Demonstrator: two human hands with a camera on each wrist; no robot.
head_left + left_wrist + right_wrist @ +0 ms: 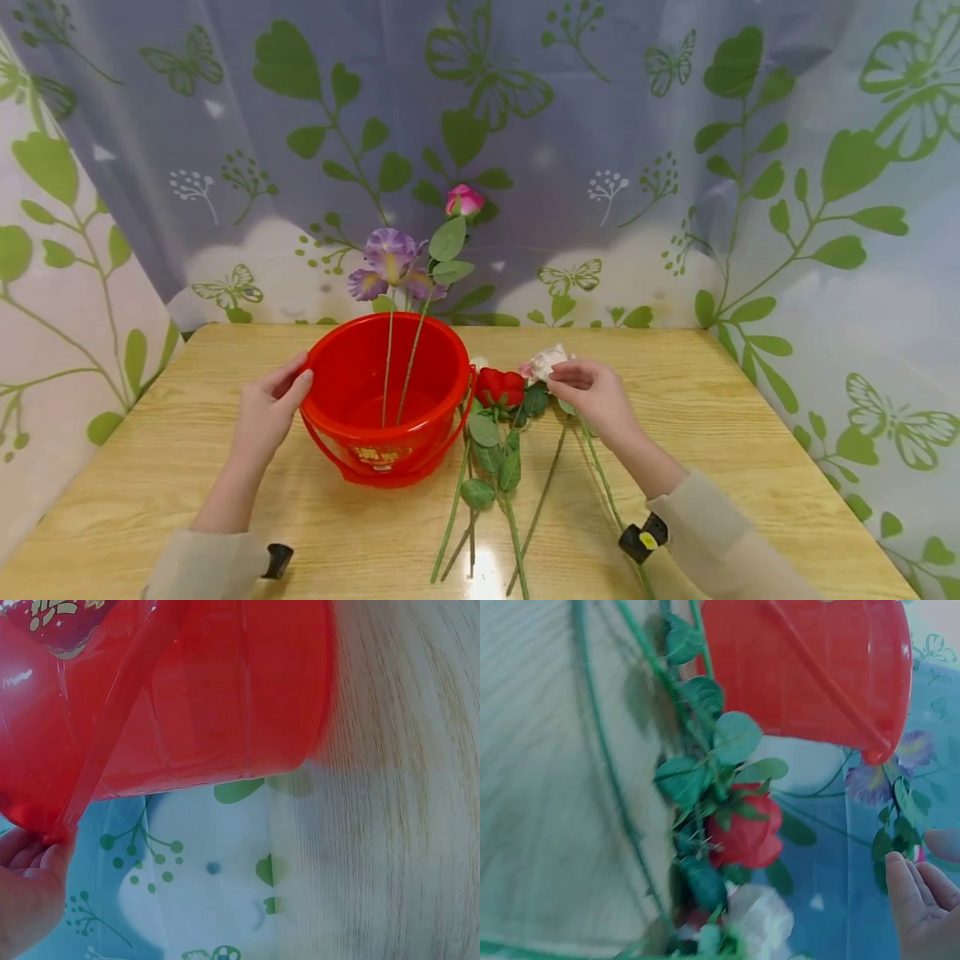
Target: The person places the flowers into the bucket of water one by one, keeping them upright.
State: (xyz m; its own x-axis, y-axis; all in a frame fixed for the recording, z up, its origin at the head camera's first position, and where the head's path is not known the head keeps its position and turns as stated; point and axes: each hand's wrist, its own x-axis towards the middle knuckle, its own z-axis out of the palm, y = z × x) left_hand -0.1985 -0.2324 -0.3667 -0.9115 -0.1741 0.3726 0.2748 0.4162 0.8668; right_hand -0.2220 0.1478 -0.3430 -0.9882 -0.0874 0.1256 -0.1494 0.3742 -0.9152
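Note:
A red plastic bucket stands upright on the table with its handle hanging down. My left hand grips the left side of its rim, thumb and fingers at the edge; the left wrist view shows this hand beside the handle's joint. Inside the bucket stand a purple iris and a pink rosebud on long stems. Over the loose flowers hovers my right hand, nearest a white flower. The right wrist view shows that hand with thumb and fingers apart, holding nothing.
Right of the bucket lie a red rose and several green stems pointing toward the front edge. The wooden table meets a patterned cloth at the back and sides.

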